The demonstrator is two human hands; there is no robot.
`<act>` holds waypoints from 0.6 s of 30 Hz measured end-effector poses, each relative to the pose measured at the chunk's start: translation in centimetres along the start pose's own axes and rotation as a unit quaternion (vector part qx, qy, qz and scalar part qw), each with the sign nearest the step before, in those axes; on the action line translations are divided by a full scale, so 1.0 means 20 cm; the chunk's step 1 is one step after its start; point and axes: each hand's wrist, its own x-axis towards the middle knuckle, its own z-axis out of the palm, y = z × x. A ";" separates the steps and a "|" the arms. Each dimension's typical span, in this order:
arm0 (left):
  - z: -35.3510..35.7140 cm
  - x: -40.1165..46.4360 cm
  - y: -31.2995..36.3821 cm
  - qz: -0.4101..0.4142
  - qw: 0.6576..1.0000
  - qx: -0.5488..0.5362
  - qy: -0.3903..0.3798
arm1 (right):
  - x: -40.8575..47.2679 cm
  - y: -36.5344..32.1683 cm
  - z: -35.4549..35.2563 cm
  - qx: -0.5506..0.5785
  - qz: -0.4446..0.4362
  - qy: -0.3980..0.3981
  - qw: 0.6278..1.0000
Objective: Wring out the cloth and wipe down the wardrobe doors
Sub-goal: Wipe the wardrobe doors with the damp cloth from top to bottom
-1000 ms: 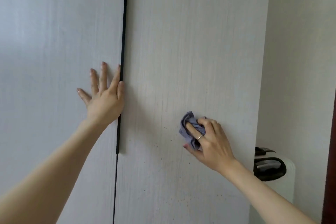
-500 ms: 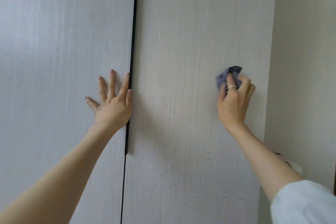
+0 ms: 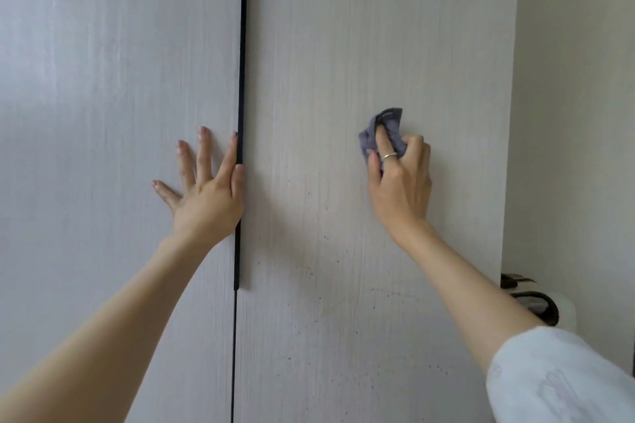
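Note:
Two pale wood-grain wardrobe doors fill the view: the left door [image 3: 103, 113] and the right door [image 3: 343, 45], split by a dark vertical gap with a black handle strip [image 3: 240, 113]. My left hand [image 3: 206, 192] lies flat with spread fingers on the left door, right beside the strip. My right hand [image 3: 400, 178] grips a bunched grey-blue cloth [image 3: 385, 129] and presses it against the right door at mid height. Small dark specks dot the right door below the cloth.
A cream wall [image 3: 577, 113] runs to the right of the wardrobe's edge. Low at the right, behind my forearm, stands a white appliance with a black handle [image 3: 536, 302]. My white sleeve [image 3: 556, 378] fills the bottom right corner.
My right hand carried the cloth up from the lower middle of the right door, then leftward across it. My left hand stayed flat on the left door.

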 end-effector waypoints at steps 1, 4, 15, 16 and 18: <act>0.00 0.00 0.00 0.001 1.000 0.000 0.000 | -0.08 -0.05 0.03 0.018 -0.044 -0.007 0.999; -0.01 0.00 -0.01 0.003 1.000 0.003 -0.004 | -0.40 -0.12 0.06 0.075 -0.320 -0.082 0.941; 0.00 -0.01 -0.03 0.015 1.000 0.014 -0.001 | 0.17 -0.27 0.10 0.082 -0.028 -0.019 0.996; 0.00 -0.01 -0.03 0.017 1.000 0.016 -0.003 | 0.12 -0.32 0.13 0.089 -0.077 -0.015 0.993; 0.00 -0.01 -0.03 0.018 1.000 0.011 -0.007 | -0.11 -0.37 0.16 0.108 -0.196 -0.048 0.973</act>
